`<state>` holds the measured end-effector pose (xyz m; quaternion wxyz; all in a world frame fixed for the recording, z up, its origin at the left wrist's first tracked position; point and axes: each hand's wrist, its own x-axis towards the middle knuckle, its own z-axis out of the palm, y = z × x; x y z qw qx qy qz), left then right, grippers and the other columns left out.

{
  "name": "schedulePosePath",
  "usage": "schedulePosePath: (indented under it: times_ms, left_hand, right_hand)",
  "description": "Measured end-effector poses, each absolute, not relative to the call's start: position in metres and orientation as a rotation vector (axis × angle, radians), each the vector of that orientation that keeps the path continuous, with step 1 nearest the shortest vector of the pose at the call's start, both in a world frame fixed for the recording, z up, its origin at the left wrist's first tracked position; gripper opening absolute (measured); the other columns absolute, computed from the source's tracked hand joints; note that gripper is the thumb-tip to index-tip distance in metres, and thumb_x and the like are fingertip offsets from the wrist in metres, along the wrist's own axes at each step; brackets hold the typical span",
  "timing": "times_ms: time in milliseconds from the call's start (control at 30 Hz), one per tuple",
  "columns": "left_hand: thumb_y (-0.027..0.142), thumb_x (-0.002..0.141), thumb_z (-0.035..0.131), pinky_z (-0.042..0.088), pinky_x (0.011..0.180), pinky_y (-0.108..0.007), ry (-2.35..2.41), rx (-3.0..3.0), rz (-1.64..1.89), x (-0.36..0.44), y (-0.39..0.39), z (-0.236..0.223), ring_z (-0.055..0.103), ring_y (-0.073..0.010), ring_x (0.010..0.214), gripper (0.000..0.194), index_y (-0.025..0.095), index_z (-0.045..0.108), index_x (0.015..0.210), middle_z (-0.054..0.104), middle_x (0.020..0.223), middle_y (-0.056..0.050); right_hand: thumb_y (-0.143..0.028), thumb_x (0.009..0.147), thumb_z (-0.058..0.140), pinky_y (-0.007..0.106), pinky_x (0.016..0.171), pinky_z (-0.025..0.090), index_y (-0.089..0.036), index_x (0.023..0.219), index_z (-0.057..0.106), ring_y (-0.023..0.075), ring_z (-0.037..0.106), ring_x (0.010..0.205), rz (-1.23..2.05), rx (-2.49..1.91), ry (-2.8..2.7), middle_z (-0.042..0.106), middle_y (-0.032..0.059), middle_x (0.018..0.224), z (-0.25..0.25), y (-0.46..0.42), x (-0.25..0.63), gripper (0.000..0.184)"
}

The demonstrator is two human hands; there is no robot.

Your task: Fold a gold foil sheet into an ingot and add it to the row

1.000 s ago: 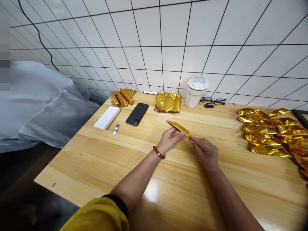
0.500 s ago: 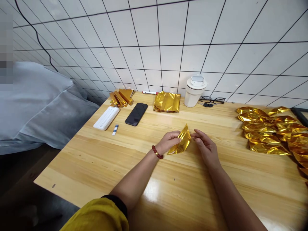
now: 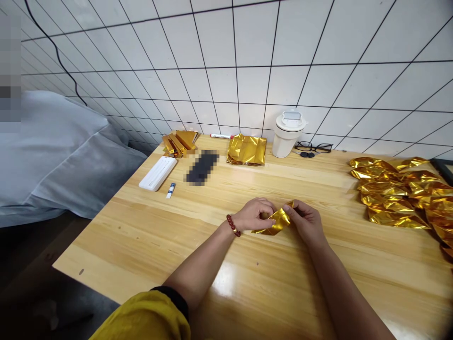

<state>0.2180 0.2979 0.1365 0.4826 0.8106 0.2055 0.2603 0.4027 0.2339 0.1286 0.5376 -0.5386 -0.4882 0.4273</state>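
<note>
A small piece of shiny gold foil paper [image 3: 276,222] is held just above the wooden table [image 3: 177,226], near its middle. My left hand [image 3: 255,213], with a red bead bracelet on the wrist, pinches the left side of the foil. My right hand [image 3: 305,219] grips its right end with curled fingers. The two hands nearly touch over the foil, which looks partly folded and crumpled.
A stack of flat gold sheets [image 3: 247,150] lies at the back, folded gold pieces [image 3: 180,141] at the back left, a heap of folded gold foil [image 3: 403,193] at the right. Also there: a white cup [image 3: 288,134], glasses [image 3: 313,148], a phone [image 3: 202,167], a white box [image 3: 157,173], a red marker [image 3: 221,136].
The foil went from a flat strip held up between my hands to a folded, crumpled piece. Both hands came closer together and lower toward the table.
</note>
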Motion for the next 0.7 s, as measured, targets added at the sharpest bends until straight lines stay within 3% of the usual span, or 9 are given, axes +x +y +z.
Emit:
schedulePosePath:
  times_ms: [133,233,333,500,700]
  left_hand:
    - [0.050,0.079,0.070,0.045,0.070,-0.029,0.614,1.537,0.702,0.220,0.295,0.135,0.059,-0.0166,0.073,0.039,0.016,0.065,0.061,0.066,0.077,-0.008]
    - [0.052,0.067,0.081,0.047,0.073,-0.028,0.764,1.283,0.852,0.222,0.295,0.134,0.061,-0.0156,0.073,0.039,0.014,0.072,0.068,0.070,0.079,-0.008]
    - [0.048,0.056,0.088,0.048,0.072,-0.027,0.867,1.059,1.042,0.223,0.300,0.132,0.060,-0.0134,0.070,0.039,0.014,0.073,0.068,0.070,0.074,-0.005]
    - [0.047,0.051,0.091,0.046,0.068,-0.026,0.879,0.777,1.203,0.222,0.306,0.134,0.055,-0.0093,0.060,0.041,0.014,0.067,0.058,0.065,0.061,0.000]
    - [0.041,0.048,0.094,0.050,0.082,-0.031,0.767,0.937,1.041,0.222,0.301,0.141,0.065,-0.0164,0.079,0.044,0.014,0.076,0.079,0.072,0.078,-0.005]
  right_hand:
    - [-0.047,0.078,0.073,0.026,0.056,0.042,-0.020,0.063,0.060,0.0120,0.049,0.056,0.888,-1.261,-0.906,0.056,-0.0016,0.060,0.124,0.237,0.408,0.034]
    - [-0.048,0.076,0.075,0.027,0.059,0.045,-0.020,0.058,0.058,0.0125,0.051,0.058,0.829,-1.251,-0.831,0.056,-0.0012,0.059,0.122,0.239,0.411,0.037]
    - [-0.048,0.071,0.078,0.030,0.066,0.050,-0.020,0.066,0.067,0.0149,0.058,0.064,0.837,-1.255,-0.826,0.065,0.0016,0.067,0.121,0.240,0.410,0.030]
    - [-0.044,0.066,0.082,0.033,0.069,0.054,-0.022,0.074,0.074,0.0177,0.064,0.069,0.876,-1.315,-0.974,0.073,0.0027,0.074,0.121,0.239,0.405,0.024]
    - [-0.042,0.067,0.080,0.034,0.070,0.055,-0.024,0.073,0.076,0.0183,0.065,0.070,0.855,-1.310,-1.056,0.074,0.0027,0.075,0.124,0.239,0.404,0.020]
